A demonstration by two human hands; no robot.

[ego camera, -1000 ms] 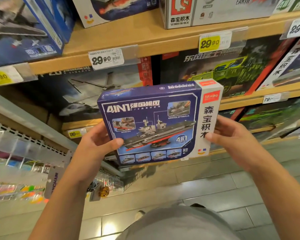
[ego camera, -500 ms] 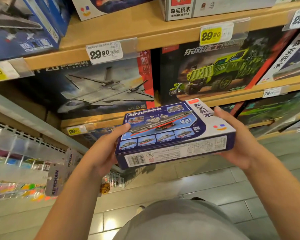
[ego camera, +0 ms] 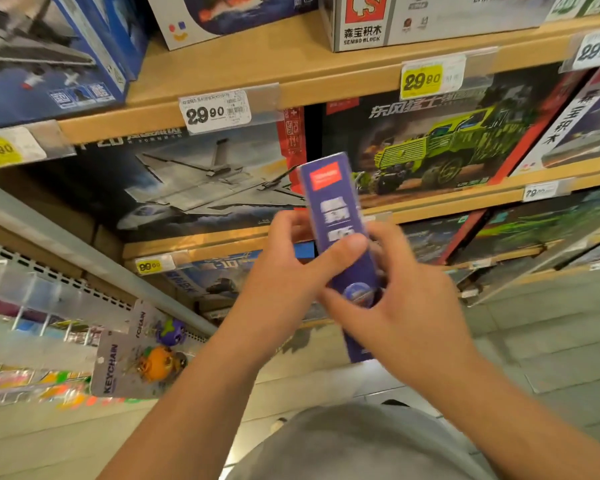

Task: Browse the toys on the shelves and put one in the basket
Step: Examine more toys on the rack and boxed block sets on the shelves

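A purple building-block toy box (ego camera: 333,206) stands on end in front of me, its narrow side panel facing the camera. My left hand (ego camera: 284,282) grips it from the left, thumb laid across the side panel. My right hand (ego camera: 402,306) holds it from the right and below, fingers curled round its lower part. The box is blurred with motion. No basket is in view.
Wooden shelves (ego camera: 291,81) carry large toy boxes: a grey jet box (ego camera: 201,178), a green truck box (ego camera: 440,143), white boxes above. Price tags (ego camera: 215,110) line the shelf edges. Keychains (ego camera: 142,362) hang on a rack at lower left. Grey tiled floor lies below.
The box has turned from lying flat with its front face up to standing on end with a narrow side toward me. Both hands shifted closer together around it.
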